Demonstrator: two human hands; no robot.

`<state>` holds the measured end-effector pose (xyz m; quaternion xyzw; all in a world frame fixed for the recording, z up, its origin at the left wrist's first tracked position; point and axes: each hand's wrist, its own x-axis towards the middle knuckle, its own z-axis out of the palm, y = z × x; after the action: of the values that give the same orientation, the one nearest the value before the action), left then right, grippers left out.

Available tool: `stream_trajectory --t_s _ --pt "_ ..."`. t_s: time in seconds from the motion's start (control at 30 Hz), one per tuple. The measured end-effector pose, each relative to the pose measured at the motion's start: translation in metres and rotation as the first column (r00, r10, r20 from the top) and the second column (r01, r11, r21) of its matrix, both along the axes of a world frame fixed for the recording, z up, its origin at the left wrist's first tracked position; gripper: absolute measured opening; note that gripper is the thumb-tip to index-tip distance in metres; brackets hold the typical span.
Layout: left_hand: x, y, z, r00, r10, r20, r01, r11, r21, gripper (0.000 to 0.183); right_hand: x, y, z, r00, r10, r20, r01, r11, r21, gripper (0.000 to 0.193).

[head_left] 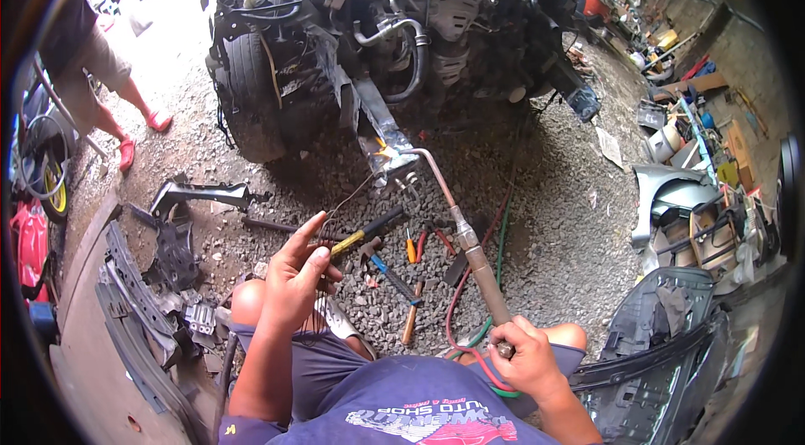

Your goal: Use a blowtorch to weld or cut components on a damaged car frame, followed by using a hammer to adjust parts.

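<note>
My right hand (530, 357) wraps round the handle end of a gas welding torch (482, 273). Its bent copper-coloured neck reaches up to the bare metal frame rail (375, 114) at the front of a stripped car (419, 18). A bright orange-white spot shows on the rail's end by the torch tip. Between thumb and fingers, my left hand (300, 273) pinches a thin wire (362, 187) that runs toward the same spot; loose loops of it hang below the hand. Red and green hoses (501, 248) trail near the torch.
On the gravel before me lie a blue-handled hammer (390, 271), a yellow-and-black bar (367, 230), a screwdriver (410, 245) and red-handled pliers (422, 242). Car panels (138, 319) lie at left, a fender (662, 194) and scrap at right. Another person (88, 68) stands far left.
</note>
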<state>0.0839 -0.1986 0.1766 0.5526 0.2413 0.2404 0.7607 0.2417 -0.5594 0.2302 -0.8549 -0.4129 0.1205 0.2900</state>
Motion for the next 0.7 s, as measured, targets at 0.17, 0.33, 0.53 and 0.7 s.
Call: stream_trajectory --t_s 0.17,0.33,0.53,0.7 --pt "0.002 0.005 0.005 1.000 -0.019 0.004 0.019 1.000 0.014 0.060 -0.002 0.000 -0.002 1.000 0.004 0.020 -0.004 1.000 0.024 0.019" --pt "0.005 0.004 0.018 1.000 -0.012 0.003 0.012 1.000 0.014 0.058 -0.004 0.001 -0.003 1.000 -0.010 0.013 0.009 0.999 0.033 0.019" --pt "0.007 0.004 0.023 1.000 -0.021 -0.020 0.021 0.999 0.026 0.058 -0.004 0.000 -0.001 1.000 -0.018 0.005 0.018 1.000 0.017 0.019" --pt "0.007 0.003 0.027 1.000 -0.017 -0.018 0.017 1.000 0.015 0.058 -0.003 -0.002 -0.003 1.000 -0.007 0.007 0.007 0.999 0.032 0.019"
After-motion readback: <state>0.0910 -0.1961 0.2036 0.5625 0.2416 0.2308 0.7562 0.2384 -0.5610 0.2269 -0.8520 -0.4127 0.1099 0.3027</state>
